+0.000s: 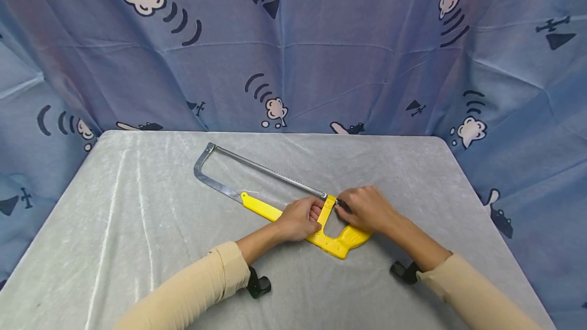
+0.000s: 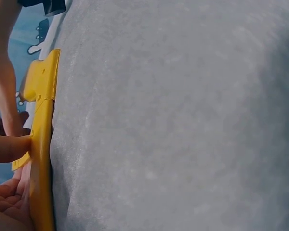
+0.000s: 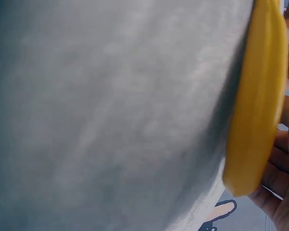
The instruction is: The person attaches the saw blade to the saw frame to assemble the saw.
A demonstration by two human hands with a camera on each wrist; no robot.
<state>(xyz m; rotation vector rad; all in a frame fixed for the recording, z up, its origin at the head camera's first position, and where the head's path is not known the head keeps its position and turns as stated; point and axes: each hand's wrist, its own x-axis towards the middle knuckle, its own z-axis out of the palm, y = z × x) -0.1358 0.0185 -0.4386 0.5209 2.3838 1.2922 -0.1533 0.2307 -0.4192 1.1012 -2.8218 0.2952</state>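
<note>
A hacksaw [image 1: 261, 208] with a yellow handle and a silver frame lies slantwise on the table, its blade [image 1: 270, 171] along the far side. My left hand [image 1: 298, 220] grips the yellow frame just left of the handle opening, and the thumb presses on the yellow part [image 2: 41, 144] in the left wrist view. At the blade's handle end, my right hand [image 1: 369, 210] pinches a small dark tightening nut [image 1: 340, 203], mostly covered by the fingers. The rounded handle grip [image 3: 257, 101] lies beside that hand in the right wrist view.
A pale grey velvety cloth [image 1: 151, 228] with some creases covers the table. Behind it and at both sides hangs a blue patterned curtain [image 1: 321, 65]. Black camera mounts [image 1: 259, 284] sit on both wrists, below the beige sleeves [image 1: 202, 279].
</note>
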